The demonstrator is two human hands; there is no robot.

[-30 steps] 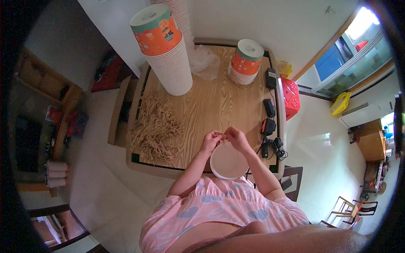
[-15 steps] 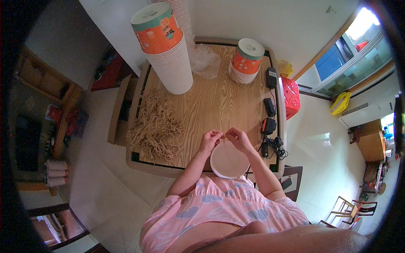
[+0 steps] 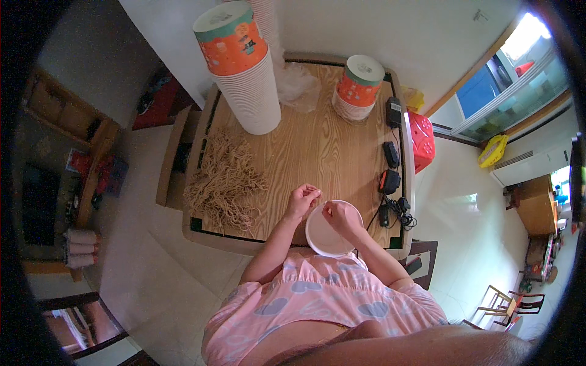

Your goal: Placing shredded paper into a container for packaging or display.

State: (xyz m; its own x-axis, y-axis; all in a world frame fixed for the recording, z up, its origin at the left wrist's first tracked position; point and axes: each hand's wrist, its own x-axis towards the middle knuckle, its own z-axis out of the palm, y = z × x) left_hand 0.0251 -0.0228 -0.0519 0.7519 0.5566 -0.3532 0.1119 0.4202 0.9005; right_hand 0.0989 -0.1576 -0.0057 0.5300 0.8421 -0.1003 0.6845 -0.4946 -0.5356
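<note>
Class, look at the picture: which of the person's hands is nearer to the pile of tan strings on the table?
Left. The left hand hovers just right of the pile of tan strings; the right hand is farther right, over the white cup.

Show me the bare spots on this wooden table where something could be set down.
The widest bare patch of the wooden table lies mid-top, bordered by the tall cup stack, short cup stack, straw-coloured string pile and both hands. Crowded: the right edge with black chargers, and the near edge around the white bowl.

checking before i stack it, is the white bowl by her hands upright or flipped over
Upright: the white bowl shows its open mouth and pale inside, with the right hand at its rim.
</note>
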